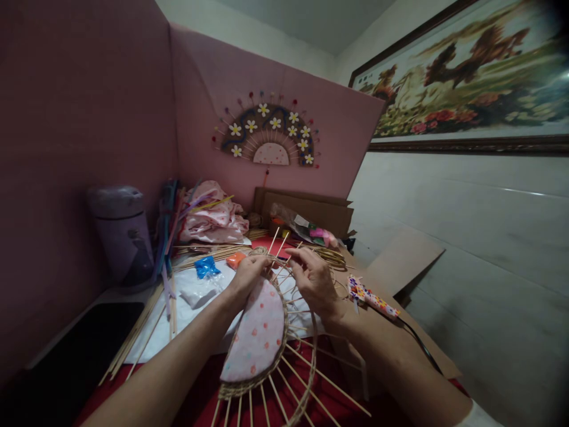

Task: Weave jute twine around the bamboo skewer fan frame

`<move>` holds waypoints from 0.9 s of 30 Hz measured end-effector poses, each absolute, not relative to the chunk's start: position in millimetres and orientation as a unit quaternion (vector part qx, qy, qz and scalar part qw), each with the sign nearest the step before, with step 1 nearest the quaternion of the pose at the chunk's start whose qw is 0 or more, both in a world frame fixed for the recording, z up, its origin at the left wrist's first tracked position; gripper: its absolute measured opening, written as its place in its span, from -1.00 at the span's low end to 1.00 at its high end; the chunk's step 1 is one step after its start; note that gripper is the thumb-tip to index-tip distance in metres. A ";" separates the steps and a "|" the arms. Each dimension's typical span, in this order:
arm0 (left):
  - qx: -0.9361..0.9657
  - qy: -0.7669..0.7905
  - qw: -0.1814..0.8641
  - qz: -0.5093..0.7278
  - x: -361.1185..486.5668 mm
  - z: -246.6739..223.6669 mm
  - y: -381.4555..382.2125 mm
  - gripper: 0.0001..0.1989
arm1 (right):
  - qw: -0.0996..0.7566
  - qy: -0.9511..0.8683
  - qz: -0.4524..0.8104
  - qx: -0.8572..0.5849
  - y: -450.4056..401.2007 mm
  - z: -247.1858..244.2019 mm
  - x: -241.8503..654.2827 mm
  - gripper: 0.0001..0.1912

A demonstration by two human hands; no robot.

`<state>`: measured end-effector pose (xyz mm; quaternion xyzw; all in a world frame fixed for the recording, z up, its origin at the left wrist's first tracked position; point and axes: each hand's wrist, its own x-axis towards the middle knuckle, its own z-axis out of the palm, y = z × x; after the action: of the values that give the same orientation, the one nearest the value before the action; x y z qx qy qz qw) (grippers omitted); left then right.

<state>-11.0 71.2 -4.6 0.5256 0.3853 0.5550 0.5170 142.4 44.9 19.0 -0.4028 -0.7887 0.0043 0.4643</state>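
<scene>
A half-round fan (255, 338) stands tilted in front of me, its pink spotted cloth centre edged with braided twine (249, 386). Thin wooden sticks (302, 356) radiate from that edge. My left hand (251, 276) is closed on the fan's upper end, where twine wraps around the sticks. Close to the same sticks, my right hand (313, 279) pinches, apparently on a strand of twine; its fingertips partly hide the strand. A long loop of twine (313, 350) hangs below the right hand, passing across the sticks.
Blue (207, 268) and orange packets (235, 260) lie behind the fan, near loose sticks (137, 332). A glue gun (371, 299) rests on cardboard at right. A purple bottle (122, 237) stands left. A finished flowered fan (271, 133) hangs on the pink board.
</scene>
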 end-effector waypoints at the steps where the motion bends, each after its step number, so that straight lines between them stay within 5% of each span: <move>1: 0.523 0.386 0.522 0.552 -11.1 -4.6 70.9 -0.81 | 0.480 -0.778 0.015 -0.404 44.3 21.1 143.4 -0.77; 11: 0.475 0.345 0.587 0.557 -12.2 -11.0 74.9 -0.81 | 0.625 -0.630 0.089 -0.452 55.0 27.1 183.2 -0.75; 18: 0.477 0.329 0.590 0.562 -15.2 -7.3 73.3 -0.78 | 0.535 -0.655 0.236 -0.478 79.2 18.3 201.2 -0.50; 27: 0.389 0.318 0.631 0.591 -35.1 -1.2 86.7 -0.84 | 0.443 -0.751 0.143 -0.469 64.1 15.6 197.1 -0.40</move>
<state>-35.1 86.7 -1.2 0.3890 0.3182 0.5911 0.6310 197.1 64.1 15.6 -0.4693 -0.7507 0.1428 0.4426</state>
